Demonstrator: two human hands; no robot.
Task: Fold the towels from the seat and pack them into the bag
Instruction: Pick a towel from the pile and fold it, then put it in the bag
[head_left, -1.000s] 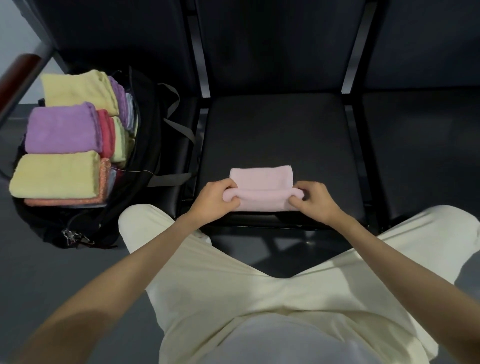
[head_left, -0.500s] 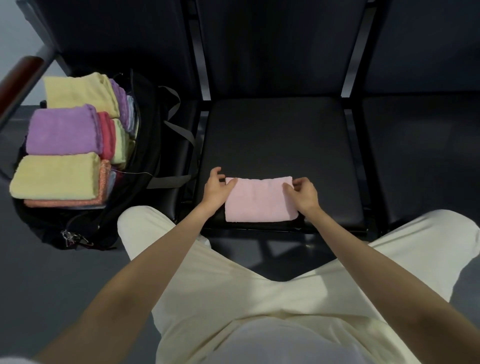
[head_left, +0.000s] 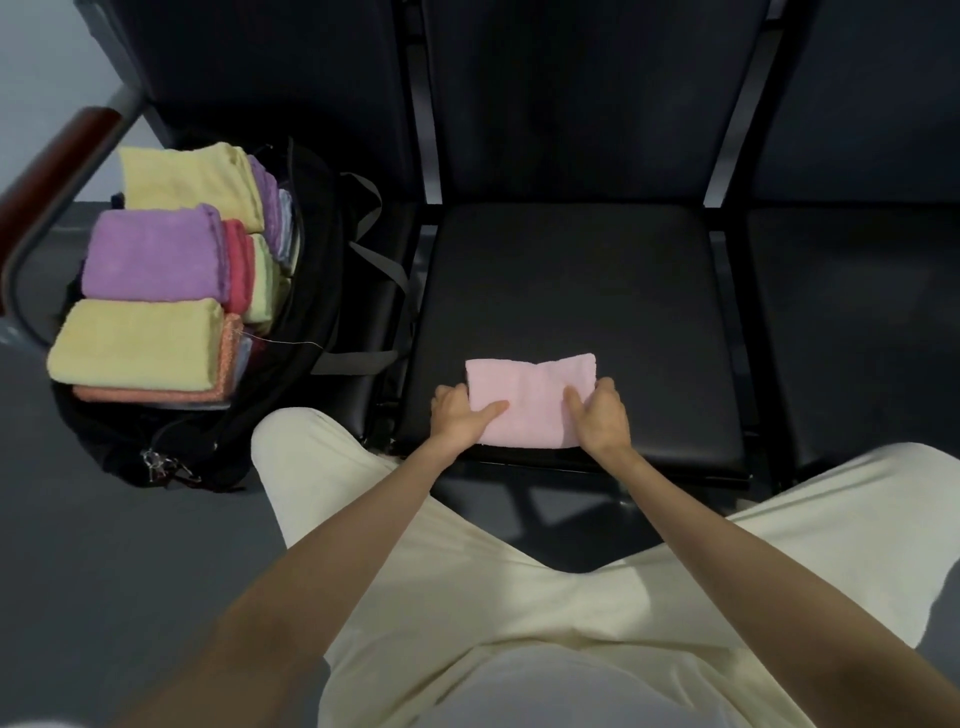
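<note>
pink towel (head_left: 530, 400) now lies folded flat at the front edge of the middle seat (head_left: 571, 291), lower centre of frame; a second ago it was mid-fold. left hand (head_left: 460, 415) and right hand (head_left: 597, 415) grip its two ends, thumbs on top, fingers curled around the sides. fold looks done; likely next is lifting it to the bag (head_left: 311, 291), upper left, already near full of folded towels (head_left: 150, 291).

Pale pink towel (head_left: 530, 402) on black seat (head_left: 571, 291). Black bag (head_left: 311, 218) packed with pale yellow towels (head_left: 137, 345), purple towel (head_left: 150, 257), red towel (head_left: 238, 265), orange speckled towel (head_left: 150, 394). Cream trousers (head_left: 519, 597), grey floor (head_left: 104, 561).
</note>
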